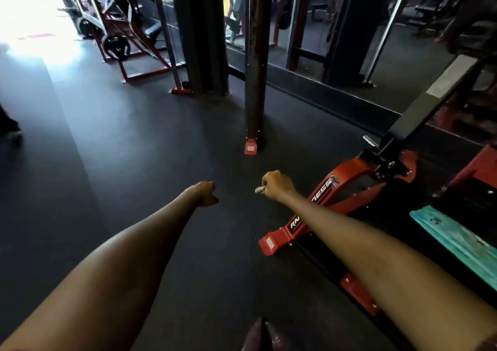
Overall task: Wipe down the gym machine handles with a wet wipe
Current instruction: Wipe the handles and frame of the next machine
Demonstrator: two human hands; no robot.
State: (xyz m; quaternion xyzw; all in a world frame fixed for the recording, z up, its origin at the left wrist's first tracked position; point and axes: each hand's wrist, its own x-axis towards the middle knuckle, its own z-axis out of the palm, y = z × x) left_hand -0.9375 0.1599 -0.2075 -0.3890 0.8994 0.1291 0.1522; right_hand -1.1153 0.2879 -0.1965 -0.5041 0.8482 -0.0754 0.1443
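Carrying: the right hand (pixel 277 186) grips a bunched wet wipe (pixel 260 189), its pale end poking out of the fist toward 9 o'clock.
Left hand: the left hand (pixel 205 193) is at 9 o'clock of the right, well apart, fingers curled with nothing seen in them.
Machine: a red-framed gym machine (pixel 338 186) lies at 3 o'clock of the right hand, with a black arm rising toward 1 o'clock.
Handles: no grip is plainly identifiable; a short metal pin (pixel 369 139) at 1 o'clock may be only an adjuster.
Other items: a teal towel (pixel 454 236) lies at 4 o'clock; a red-footed upright post (pixel 252 82) stands at 12 o'clock.
Step in hand (judged): approach with the wipe, no handle contacted yet.
Procedure: open out the wipe so a flat face shows, wrap it round the handle, and draw it along the full length while turning.
Caution: a balled wipe probably cleans only a narrow strip; use the free left hand to steady the arm.
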